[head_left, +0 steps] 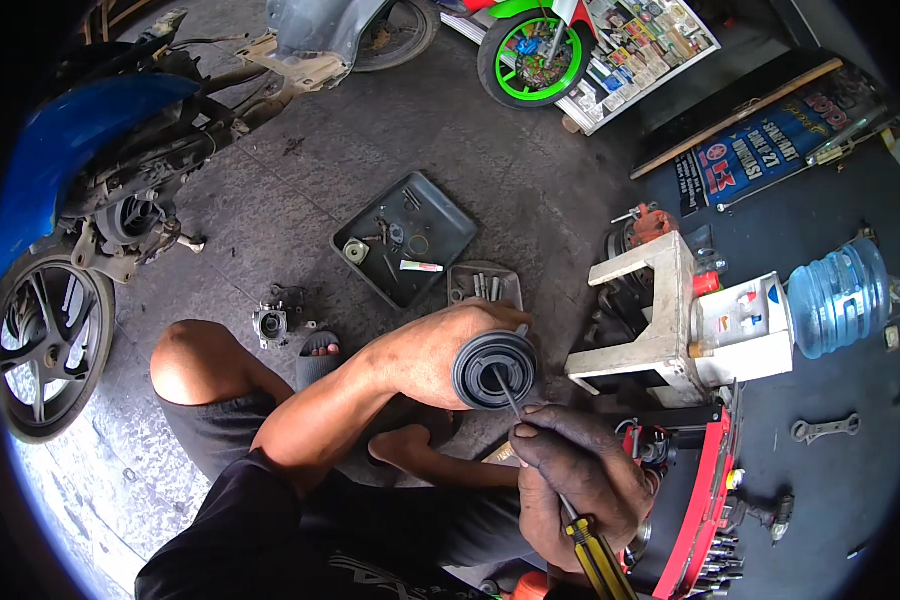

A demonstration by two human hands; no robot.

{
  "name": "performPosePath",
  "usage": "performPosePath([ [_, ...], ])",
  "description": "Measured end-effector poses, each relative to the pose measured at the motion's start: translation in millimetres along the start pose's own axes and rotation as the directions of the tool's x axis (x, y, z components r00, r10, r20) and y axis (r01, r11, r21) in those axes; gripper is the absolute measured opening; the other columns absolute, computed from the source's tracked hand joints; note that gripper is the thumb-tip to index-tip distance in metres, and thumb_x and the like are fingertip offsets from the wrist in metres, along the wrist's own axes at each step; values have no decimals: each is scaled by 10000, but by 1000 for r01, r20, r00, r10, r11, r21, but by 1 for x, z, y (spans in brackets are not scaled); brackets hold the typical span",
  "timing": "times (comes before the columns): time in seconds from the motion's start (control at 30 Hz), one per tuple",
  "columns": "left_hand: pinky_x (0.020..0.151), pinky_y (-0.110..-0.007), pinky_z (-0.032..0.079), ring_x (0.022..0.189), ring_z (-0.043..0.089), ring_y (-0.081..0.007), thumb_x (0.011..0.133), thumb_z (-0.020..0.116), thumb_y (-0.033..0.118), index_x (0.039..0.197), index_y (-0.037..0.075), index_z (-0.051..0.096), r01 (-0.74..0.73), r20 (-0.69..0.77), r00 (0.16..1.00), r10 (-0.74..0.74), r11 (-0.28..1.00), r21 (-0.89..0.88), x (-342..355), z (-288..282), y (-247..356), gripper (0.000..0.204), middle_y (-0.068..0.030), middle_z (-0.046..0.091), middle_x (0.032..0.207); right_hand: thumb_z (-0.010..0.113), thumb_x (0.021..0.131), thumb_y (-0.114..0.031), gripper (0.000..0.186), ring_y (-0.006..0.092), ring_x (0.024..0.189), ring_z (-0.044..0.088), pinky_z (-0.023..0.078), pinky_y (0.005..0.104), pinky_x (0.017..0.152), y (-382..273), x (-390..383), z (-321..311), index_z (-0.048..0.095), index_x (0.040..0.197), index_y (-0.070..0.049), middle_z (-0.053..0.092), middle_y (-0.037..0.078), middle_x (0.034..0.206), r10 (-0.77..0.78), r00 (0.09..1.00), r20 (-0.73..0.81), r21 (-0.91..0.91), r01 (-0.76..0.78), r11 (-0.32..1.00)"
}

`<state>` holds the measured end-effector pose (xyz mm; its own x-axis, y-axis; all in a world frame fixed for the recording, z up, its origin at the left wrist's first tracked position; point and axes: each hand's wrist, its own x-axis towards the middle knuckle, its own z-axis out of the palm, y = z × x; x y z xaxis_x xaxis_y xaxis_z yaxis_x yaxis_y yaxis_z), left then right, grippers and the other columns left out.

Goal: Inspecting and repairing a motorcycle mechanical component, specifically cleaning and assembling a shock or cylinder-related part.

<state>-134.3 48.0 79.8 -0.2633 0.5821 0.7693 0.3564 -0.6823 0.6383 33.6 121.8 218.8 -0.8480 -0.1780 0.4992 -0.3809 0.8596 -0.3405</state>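
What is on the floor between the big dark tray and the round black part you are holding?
A small grey tray holding bolts, seen in the head view.

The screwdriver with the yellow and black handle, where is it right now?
In the head view, the screwdriver is low and right of centre, gripped in the right hand. Its tip pokes into the round black part that the left hand holds.

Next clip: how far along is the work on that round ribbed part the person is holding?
Done: the scooter is stripped, a small metal assembly lies on the floor, and bolts and small parts sit in the dark tray. In hand: the left hand holds the round ribbed part while the right hand works a screwdriver into its centre. Left: nothing looks refitted; the parts lie loose.
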Motion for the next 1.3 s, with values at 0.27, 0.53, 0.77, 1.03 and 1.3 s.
performPosePath([
  [0.27,723,-422,495,787,634,-281,734,821,272,900,20,708,-33,-9,999,33,999,21,1,4,-2,322,-89,713,847,721,773,58,313,297,876,746,629,350,724,12,-7,9,736,1072,-31,705,154,1036,-87,995,-51,0,87,996],
  [0.53,787,-439,495,791,636,-302,716,821,249,902,23,702,20,-18,1000,-19,998,58,1,1,3,316,-100,723,871,694,803,72,274,291,877,747,630,351,734,18,-7,12,731,1059,-21,702,148,1044,-115,990,-76,-28,113,993],
  [0.77,739,-451,466,770,593,-334,671,799,126,819,15,637,37,-119,993,-21,991,130,2,5,9,246,-121,635,778,711,884,21,146,310,888,731,603,364,755,-2,-11,15,704,1029,15,698,190,964,-105,985,-137,-306,58,950],
  [1.03,828,-401,460,789,636,-238,723,827,234,861,49,714,12,-111,994,12,978,210,4,6,10,258,-75,744,920,702,888,15,133,303,893,717,578,371,764,8,-9,23,696,1021,12,704,180,973,36,974,-222,-167,-75,983],
  [1.3,878,-398,442,809,628,-232,730,818,207,838,65,702,43,-16,999,-40,969,242,4,4,10,213,-37,710,844,682,886,22,112,236,879,699,550,325,774,13,-8,1,695,995,7,723,147,944,264,955,-133,261,-224,939],
])
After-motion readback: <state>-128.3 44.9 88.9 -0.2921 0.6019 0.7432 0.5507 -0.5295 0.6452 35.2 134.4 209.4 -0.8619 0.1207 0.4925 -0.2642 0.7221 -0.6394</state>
